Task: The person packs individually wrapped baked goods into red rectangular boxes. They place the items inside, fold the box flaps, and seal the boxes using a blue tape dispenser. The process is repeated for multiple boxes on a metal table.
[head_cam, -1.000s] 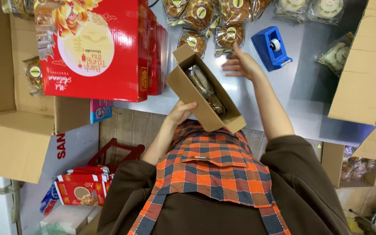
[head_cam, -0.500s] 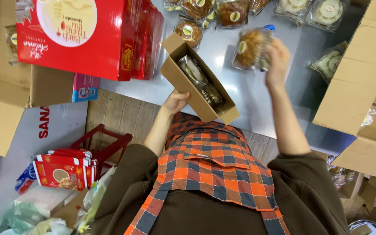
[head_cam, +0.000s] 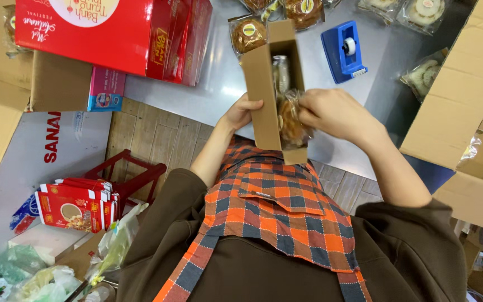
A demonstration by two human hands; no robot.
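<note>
My left hand (head_cam: 240,112) grips the side of a long, narrow brown cardboard box (head_cam: 264,84), open side up, held over the near edge of the grey table (head_cam: 219,84). A clear-wrapped pastry (head_cam: 280,70) lies inside the box at its far end. My right hand (head_cam: 334,114) holds a second clear-wrapped round pastry (head_cam: 290,124) and presses it into the near end of the box. I wear a brown top and an orange plaid apron.
A stack of red gift boxes (head_cam: 113,31) sits at the table's left. Several wrapped pastries (head_cam: 248,33) and a blue tape dispenser (head_cam: 343,50) lie at the far side. Open cardboard cartons (head_cam: 465,106) stand right and left. A red stool (head_cam: 129,173) and red packets (head_cam: 74,204) sit on the floor.
My right hand picked a wrapped pastry off the table's far side, carried it back and now pushes it into the box. The box has turned to point straight away from me.
</note>
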